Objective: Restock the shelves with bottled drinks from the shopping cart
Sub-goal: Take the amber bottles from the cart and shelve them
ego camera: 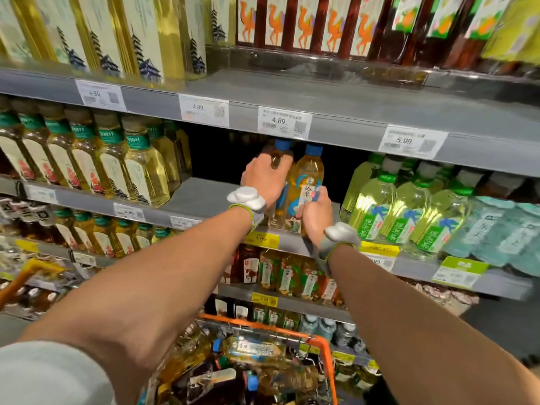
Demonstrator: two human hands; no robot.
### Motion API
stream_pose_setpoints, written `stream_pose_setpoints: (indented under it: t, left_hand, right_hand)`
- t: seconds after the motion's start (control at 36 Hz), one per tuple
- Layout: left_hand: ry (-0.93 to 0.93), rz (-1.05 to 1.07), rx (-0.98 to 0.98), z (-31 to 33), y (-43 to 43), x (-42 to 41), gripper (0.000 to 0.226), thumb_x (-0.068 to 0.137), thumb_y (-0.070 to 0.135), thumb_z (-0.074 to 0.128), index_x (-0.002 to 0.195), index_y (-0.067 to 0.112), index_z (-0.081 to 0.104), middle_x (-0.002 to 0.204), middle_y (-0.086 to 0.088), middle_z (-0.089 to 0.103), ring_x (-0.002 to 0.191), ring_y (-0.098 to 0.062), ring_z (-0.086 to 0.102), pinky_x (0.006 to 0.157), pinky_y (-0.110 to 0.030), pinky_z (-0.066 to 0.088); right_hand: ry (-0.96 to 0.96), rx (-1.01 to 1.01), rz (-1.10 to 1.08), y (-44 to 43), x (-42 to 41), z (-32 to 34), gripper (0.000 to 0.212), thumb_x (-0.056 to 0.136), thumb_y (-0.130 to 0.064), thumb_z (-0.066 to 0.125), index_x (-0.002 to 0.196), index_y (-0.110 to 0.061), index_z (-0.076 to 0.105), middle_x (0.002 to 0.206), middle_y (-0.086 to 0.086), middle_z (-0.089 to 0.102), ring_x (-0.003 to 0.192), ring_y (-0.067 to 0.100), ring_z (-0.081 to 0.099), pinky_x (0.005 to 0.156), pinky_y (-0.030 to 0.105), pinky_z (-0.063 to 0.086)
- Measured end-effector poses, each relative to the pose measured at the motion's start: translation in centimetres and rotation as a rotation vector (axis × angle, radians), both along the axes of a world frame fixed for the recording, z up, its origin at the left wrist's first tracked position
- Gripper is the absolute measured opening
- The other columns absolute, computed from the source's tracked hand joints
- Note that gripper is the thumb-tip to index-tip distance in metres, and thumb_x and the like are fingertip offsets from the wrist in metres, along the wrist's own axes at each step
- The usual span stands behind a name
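Shopping cart (pixel 325 347), orange-rimmed, at the lower edge, holding blue-capped bottles (pixel 254 349) of amber drink lying on their sides. Both forearms reach up from it toward the middle shelf (pixel 198 197), each wrist carrying a white band (pixel 247 198).

Right hand (pixel 317 216): fingers curled round the lower body of an upright bottle (pixel 306 173) with a blue cap, pale yellow liquid and a blue-and-white label. Its base is at the shelf's front edge.

Left hand (pixel 264 179): clasped over the shoulder of a second blue-capped bottle (pixel 282 146), which stands just left of the first and touches it; most of its body is hidden by the hand.

Flanking rows: green-labelled bottles (pixel 143 165) to the left, green-capped bottles (pixel 377 206) to the right. Price tags (pixel 283 122) are fixed to the shelf above.
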State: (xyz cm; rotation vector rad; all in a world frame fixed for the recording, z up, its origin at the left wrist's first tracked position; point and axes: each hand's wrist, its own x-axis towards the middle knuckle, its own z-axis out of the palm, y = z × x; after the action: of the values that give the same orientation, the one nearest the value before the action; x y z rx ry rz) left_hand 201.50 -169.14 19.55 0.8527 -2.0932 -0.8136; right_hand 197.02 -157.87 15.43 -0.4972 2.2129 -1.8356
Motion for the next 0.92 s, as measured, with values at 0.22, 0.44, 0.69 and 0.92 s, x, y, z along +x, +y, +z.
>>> stream_pose_setpoints:
  t: [0.22, 0.44, 0.69, 0.92]
  left_hand:
    - [-0.082, -0.107, 0.013, 0.3, 0.0, 1.1, 0.051, 0.099, 0.053, 0.032, 0.106, 0.010, 0.059, 0.117, -0.022, 0.060, 0.109, -0.044, 0.054, 0.082, -0.040, 0.038]
    - [-0.024, -0.153, 0.094, -0.2, 0.5, 2.5, 0.057, 0.090, 0.069, 0.035, 0.106, 0.017, 0.051, 0.103, -0.010, 0.064, 0.100, -0.038, 0.059, 0.081, -0.041, 0.043]
    - [0.099, -0.165, 0.174, 0.0, 1.5, 2.5, 0.070, 0.073, 0.079, 0.044, 0.102, 0.017, 0.060, 0.096, -0.001, 0.070, 0.097, -0.025, 0.063, 0.088, -0.042, 0.051]
    - [0.114, -0.200, 0.162, -0.4, 2.3, 1.6, 0.055, 0.079, 0.076, 0.051, 0.101, 0.028, 0.064, 0.094, 0.011, 0.071, 0.094, -0.018, 0.067, 0.087, -0.042, 0.055]
  right_hand:
    - [-0.021, 0.044, 0.056, 0.7, -0.3, 0.3, 0.044, 0.066, 0.019, 0.056, 0.099, -0.008, 0.044, 0.081, 0.001, 0.055, 0.083, 0.028, 0.057, 0.063, 0.031, 0.045]
    - [0.082, 0.271, 0.104, 2.2, -0.2, 1.8, 0.039, 0.083, 0.000, 0.051, 0.117, -0.018, 0.043, 0.105, 0.004, 0.061, 0.097, 0.029, 0.057, 0.084, 0.035, 0.046]
    - [0.627, 0.285, -0.209, 2.6, 0.9, 4.9, 0.054, 0.087, -0.046, 0.070, 0.113, 0.001, 0.057, 0.114, 0.020, 0.055, 0.113, 0.036, 0.046, 0.089, 0.040, 0.036]
    - [0.709, 0.624, -0.230, 4.9, 0.5, 7.7, 0.045, 0.089, -0.055, 0.062, 0.102, -0.012, 0.063, 0.106, 0.015, 0.067, 0.099, 0.040, 0.063, 0.071, 0.038, 0.045]
